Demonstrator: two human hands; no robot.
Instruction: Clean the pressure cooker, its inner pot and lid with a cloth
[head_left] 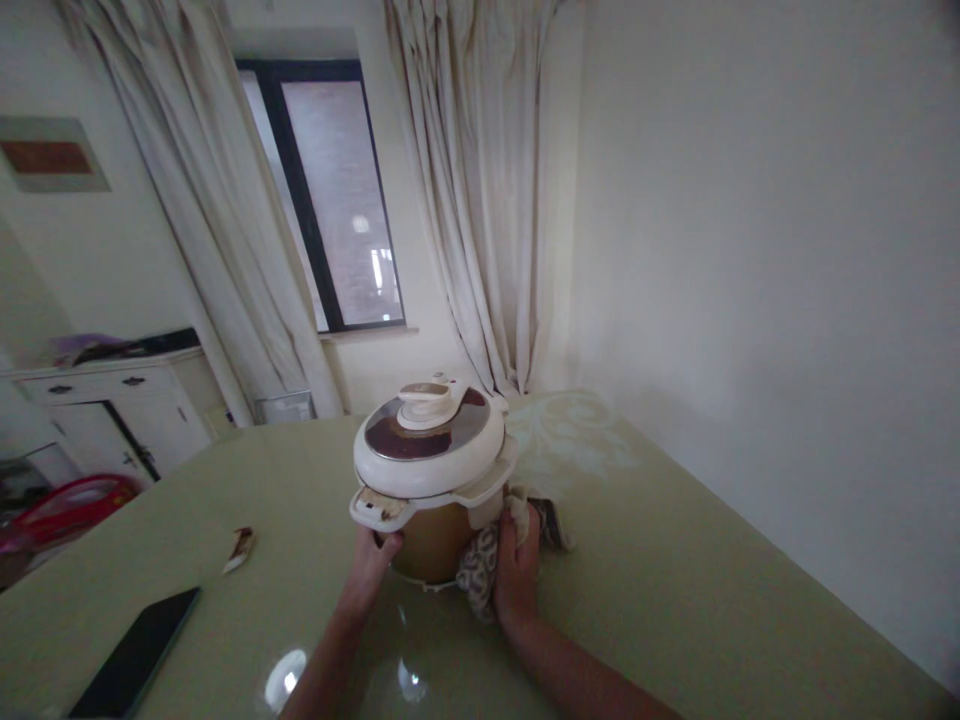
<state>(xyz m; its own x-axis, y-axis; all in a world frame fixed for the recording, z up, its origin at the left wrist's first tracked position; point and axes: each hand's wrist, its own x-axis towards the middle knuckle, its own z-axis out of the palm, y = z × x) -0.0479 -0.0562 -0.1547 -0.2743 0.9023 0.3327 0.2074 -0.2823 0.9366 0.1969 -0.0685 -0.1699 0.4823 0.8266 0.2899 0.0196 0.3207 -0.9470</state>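
Note:
An electric pressure cooker (431, 545) with a gold body, white rim and white lid stands upright on the table. Its lid (427, 440) is on, with dark brown panels and a white knob on top. My left hand (373, 560) grips the cooker's left side just under the rim; the thumb shows against the body and the other fingers are partly hidden. In my right hand (517, 565) is a bunched patterned cloth (478, 570), pressed to the lower right side of the cooker. Part of the cloth sticks out to the right of the hand.
The glossy greenish table (645, 600) runs along a bare wall on the right. A dark phone or tablet (139, 650) and a small brown-and-white scrap (240, 548) lie at left. Behind are curtains (480, 180), a window (337, 200) and a white cabinet (112, 415).

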